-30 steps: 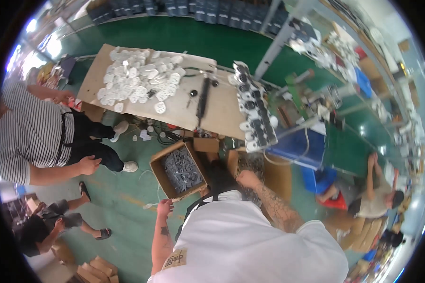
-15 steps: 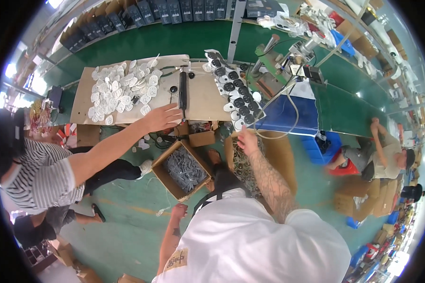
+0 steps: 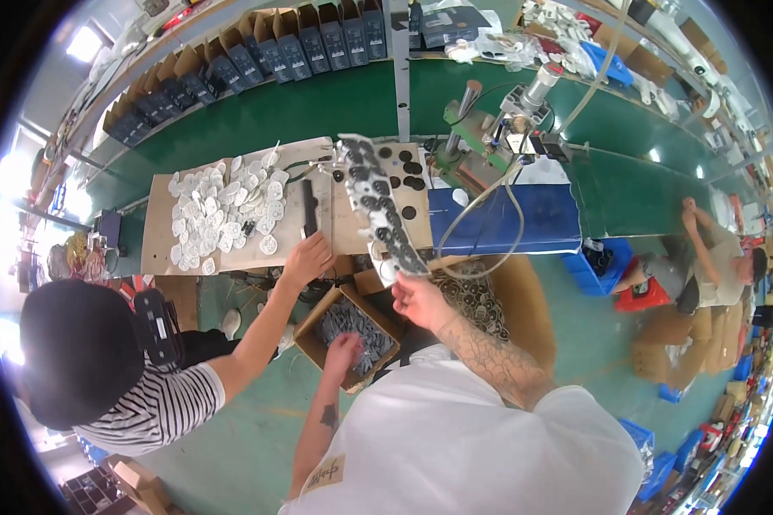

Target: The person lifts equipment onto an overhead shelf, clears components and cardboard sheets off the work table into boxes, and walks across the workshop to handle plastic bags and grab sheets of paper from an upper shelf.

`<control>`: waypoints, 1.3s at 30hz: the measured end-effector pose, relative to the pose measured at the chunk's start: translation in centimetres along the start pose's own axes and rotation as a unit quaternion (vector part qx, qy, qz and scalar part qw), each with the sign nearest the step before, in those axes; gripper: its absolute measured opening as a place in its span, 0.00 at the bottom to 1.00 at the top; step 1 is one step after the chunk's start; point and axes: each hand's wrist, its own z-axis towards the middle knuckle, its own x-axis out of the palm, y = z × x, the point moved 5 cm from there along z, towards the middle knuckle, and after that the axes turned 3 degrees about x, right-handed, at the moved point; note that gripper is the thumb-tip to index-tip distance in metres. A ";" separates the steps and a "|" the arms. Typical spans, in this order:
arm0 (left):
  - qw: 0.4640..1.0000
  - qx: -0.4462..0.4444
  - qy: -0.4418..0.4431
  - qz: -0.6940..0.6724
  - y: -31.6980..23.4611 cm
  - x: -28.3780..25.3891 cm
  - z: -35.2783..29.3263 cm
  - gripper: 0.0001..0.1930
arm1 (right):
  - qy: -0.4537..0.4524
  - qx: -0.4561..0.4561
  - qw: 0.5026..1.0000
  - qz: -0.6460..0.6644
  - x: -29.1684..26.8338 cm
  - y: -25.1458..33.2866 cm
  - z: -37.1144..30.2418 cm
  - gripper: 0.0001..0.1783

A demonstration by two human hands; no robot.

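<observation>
Bendy sheet (image 3: 376, 187) with round black discs (image 3: 370, 204) is being held up, tilted, over the tan table (image 3: 293, 225), near end pinched in right hand (image 3: 421, 300), fingers narrow. Left hand (image 3: 345, 351), fingers curled, is being held over open cardboard box (image 3: 380, 320) of slim grey pieces (image 3: 374, 342); can't tell if anything's gripped. Flat white pieces (image 3: 228, 206) are being supported, heaped, table left.

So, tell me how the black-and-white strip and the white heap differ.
The strip mixes black with white; the heap is nearly all white. The strip is long and narrow, the heap broad. The right hand holds the strip's near end; no hand touches the heap. Both include roundish pieces.
</observation>
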 end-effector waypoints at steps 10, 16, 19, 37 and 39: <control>0.965 0.236 -0.022 0.109 -15.6 7.4 6.0 0.16 | 0.061 0.142 0.953 -0.259 0.2 -2.7 -2.9 0.12; 0.931 0.309 -0.092 0.172 -19.1 7.5 1.3 0.16 | 0.031 0.078 0.877 -0.474 -0.8 6.0 -3.3 0.22; 0.936 0.308 -0.070 0.154 -21.4 8.7 -1.8 0.21 | -0.021 -0.033 0.894 -0.446 -0.4 9.2 -0.1 0.25; 0.888 0.379 -0.085 0.246 -20.6 8.3 -8.0 0.36 | 0.099 -0.421 0.659 -0.615 23.8 19.8 -10.1 0.19; 0.915 0.309 -0.103 0.238 -17.6 6.5 -5.7 0.32 | 0.149 -0.468 0.630 -0.601 28.9 22.7 -14.5 0.20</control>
